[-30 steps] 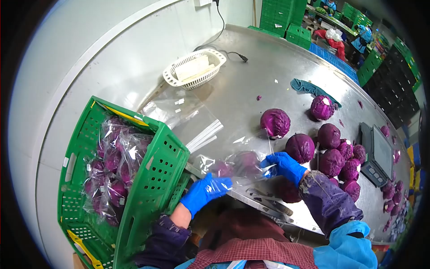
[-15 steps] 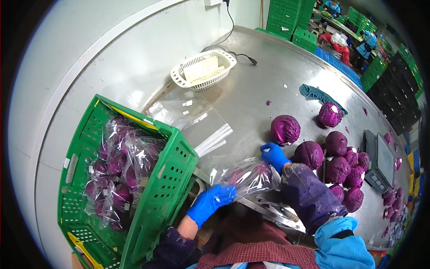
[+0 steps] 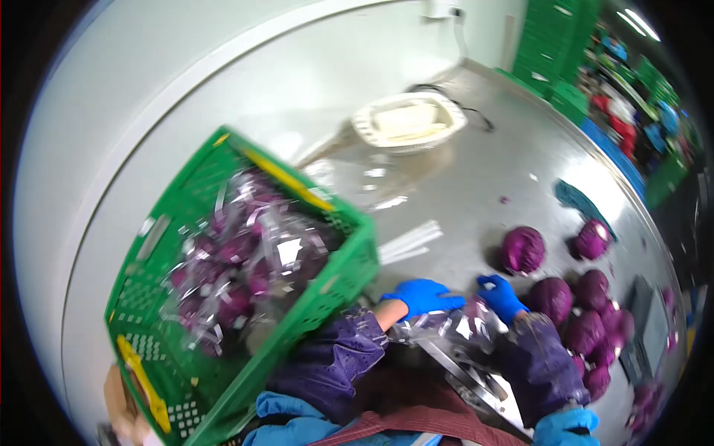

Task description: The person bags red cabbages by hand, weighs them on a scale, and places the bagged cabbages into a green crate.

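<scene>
A clear plastic bag with a purple cabbage in it (image 3: 470, 321) lies at the table's near edge, between my two blue-gloved hands. My left hand (image 3: 422, 299) lies over the bag's left side, its fingers pressed together on the film. On the right, my right hand (image 3: 501, 297) is bent at the bag's upper right, fingers curled; their hold is blurred. Just beyond it sits a loose purple cabbage (image 3: 523, 250), and another cabbage (image 3: 551, 299) stands to its right. A green crate (image 3: 297, 327) on the left holds several bagged cabbages (image 3: 238, 253).
A white basket (image 3: 362, 128) stands at the table's back. White strips (image 3: 410, 242) lie beside the crate. More cabbages (image 3: 585, 332) are grouped at right near a scale (image 3: 645, 327). A teal cloth (image 3: 576, 199) lies behind them. People and stacked green crates (image 3: 550, 41) are in the background.
The view has shifted, moving the table and crate in the frame. My left hand has moved closer to my right hand, over the bag, which looks more bunched.
</scene>
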Tool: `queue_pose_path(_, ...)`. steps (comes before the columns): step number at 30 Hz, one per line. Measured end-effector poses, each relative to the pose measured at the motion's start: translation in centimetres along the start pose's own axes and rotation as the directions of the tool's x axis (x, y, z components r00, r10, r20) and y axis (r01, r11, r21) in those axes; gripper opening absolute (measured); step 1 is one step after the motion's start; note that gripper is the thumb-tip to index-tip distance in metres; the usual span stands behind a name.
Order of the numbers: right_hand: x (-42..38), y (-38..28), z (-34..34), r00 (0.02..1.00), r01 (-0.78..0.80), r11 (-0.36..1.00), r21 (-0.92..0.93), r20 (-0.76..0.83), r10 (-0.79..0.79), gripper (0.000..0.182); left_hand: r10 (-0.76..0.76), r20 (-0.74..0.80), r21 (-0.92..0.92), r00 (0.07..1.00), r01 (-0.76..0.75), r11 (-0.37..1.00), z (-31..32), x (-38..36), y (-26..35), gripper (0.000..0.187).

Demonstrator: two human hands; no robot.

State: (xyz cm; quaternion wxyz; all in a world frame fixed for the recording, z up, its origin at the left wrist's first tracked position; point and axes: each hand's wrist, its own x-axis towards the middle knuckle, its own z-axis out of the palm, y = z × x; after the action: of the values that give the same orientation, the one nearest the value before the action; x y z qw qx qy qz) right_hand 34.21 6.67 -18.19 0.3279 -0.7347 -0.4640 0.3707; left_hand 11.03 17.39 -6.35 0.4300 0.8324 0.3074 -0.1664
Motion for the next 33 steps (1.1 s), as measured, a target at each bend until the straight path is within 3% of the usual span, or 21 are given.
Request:
queue_pose_path(5,-1.8,-5.2,-0.9,1.000,-0.014,0.952,-0.305,-0.008,0.013,0.049,0.125,-0.349,-0.255,0.929,-0.223,0.941,4.1,0.0,-4.2,0.070)
queue_pose_path(7,-1.7,-2.3,-0.9,0.918,0.383,0.878,-0.288,0.012,-0.397,0.058,0.065,-0.369,-0.194,0.927,-0.145,0.970,4.2,-0.1,-4.7,0.073)
queue_pose_path(9,-1.8,0.0,-0.8,0.968,0.250,0.953,-0.173,0.034,-0.248,0.058,0.007,-0.392,-0.183,0.920,-0.085,0.979,3.8,-1.1,-4.2,0.076)
queue_pose_path(10,-2.9,-1.8,-1.0,0.967,-0.211,0.955,0.210,0.189,0.172,0.057,-0.016,-0.393,-0.204,0.919,-0.070,0.976,3.8,-1.3,-3.9,0.076)
queue_pose_path(11,-4.3,-3.9,-2.0,0.901,-0.366,0.828,0.425,0.384,0.202,0.052,-0.034,-0.395,-0.227,0.918,-0.061,0.972,3.8,-1.2,-3.7,0.077)
queue_pose_path(12,-5.4,-6.1,-2.2,0.917,0.107,0.979,0.175,0.363,-0.165,0.049,-0.073,-0.374,-0.266,0.925,-0.032,0.964,4.0,-0.7,-3.9,0.078)
queue_pose_path(13,-5.8,-7.6,-2.2,0.756,0.573,0.816,-0.075,0.433,-0.491,0.046,-0.080,-0.393,-0.271,0.916,-0.032,0.962,4.1,-0.4,-3.8,0.078)
queue_pose_path(14,-5.9,-7.0,-2.2,0.744,0.587,0.806,-0.076,0.442,-0.500,0.046,-0.120,-0.393,-0.316,0.912,-0.012,0.949,4.2,-0.1,-3.7,0.076)
queue_pose_path(15,-6.1,-5.8,-2.1,0.842,-0.207,0.877,0.434,0.535,-0.066,0.043,-0.158,-0.394,-0.360,0.906,0.006,0.933,3.9,-0.4,-3.5,0.074)
queue_pose_path(16,-6.0,-4.9,-2.2,0.569,-0.822,0.162,0.546,0.795,0.211,0.045,-0.193,-0.354,-0.383,0.915,0.046,0.922,3.7,-0.8,-3.0,0.072)
queue_pose_path(17,-6.6,-7.5,-2.8,0.567,-0.824,0.175,0.539,0.798,0.207,0.045,-0.198,-0.367,-0.387,0.909,0.045,0.921,3.0,-1.9,-2.2,0.072)
queue_pose_path(19,-9.1,-14.6,-4.1,0.657,-0.719,0.339,0.607,0.752,0.045,0.054,-0.130,-0.301,-0.581,0.945,-0.074,0.811,1.2,-5.3,-0.6,0.072)
queue_pose_path(20,-5.7,-9.6,-5.1,0.688,-0.587,0.542,0.601,0.724,-0.057,0.052,-0.067,-0.266,-0.677,0.962,-0.137,0.724,0.4,-7.0,0.2,0.066)
queue_pose_path(21,-7.3,-16.5,-5.1,0.827,0.201,0.914,0.353,0.439,-0.351,0.052,-0.070,-0.272,-0.676,0.960,-0.139,0.723,0.7,-7.4,0.1,0.066)
queue_pose_path(23,-5.8,-14.1,-6.5,0.852,0.311,0.921,0.232,0.361,-0.379,0.054,0.022,-0.563,-0.750,0.826,-0.522,0.406,1.0,-8.2,-0.2,0.067)
queue_pose_path(25,-6.5,-19.4,-7.1,0.805,0.081,0.850,0.521,0.469,-0.364,0.058,-0.032,-0.399,-0.880,0.916,-0.393,-0.266,-1.0,-12.4,0.4,0.059)
queue_pose_path(27,-7.5,-25.5,-7.0,0.732,-0.208,0.674,0.708,0.570,-0.373,0.061,0.575,-0.570,-0.766,0.587,-0.126,-0.631,-2.6,-19.7,-2.1,0.071)
queue_pose_path(28,-7.8,-27.8,-6.2,0.691,-0.356,0.553,0.753,0.611,-0.386,0.063,0.352,-0.590,-0.766,0.727,-0.367,-0.527,-3.6,-23.6,-1.9,0.073)
queue_pose_path(29,-7.8,-29.4,-4.7,0.736,-0.272,0.636,0.722,0.582,-0.346,0.065,0.097,-0.616,-0.757,0.782,-0.553,-0.348,-4.2,-27.0,-1.0,0.076)
queue_pose_path(31,-7.9,-35.1,-1.1,0.681,-0.232,0.767,0.599,0.663,-0.312,0.056,-0.245,-0.799,-0.596,0.549,-0.671,0.441,-4.0,-31.2,-0.7,0.076)
queue_pose_path(33,-8.8,-39.3,3.0,0.653,0.026,0.886,0.463,0.663,-0.366,0.062,-0.270,-0.800,-0.598,0.536,-0.679,0.427,-3.0,-36.0,-0.3,0.072)
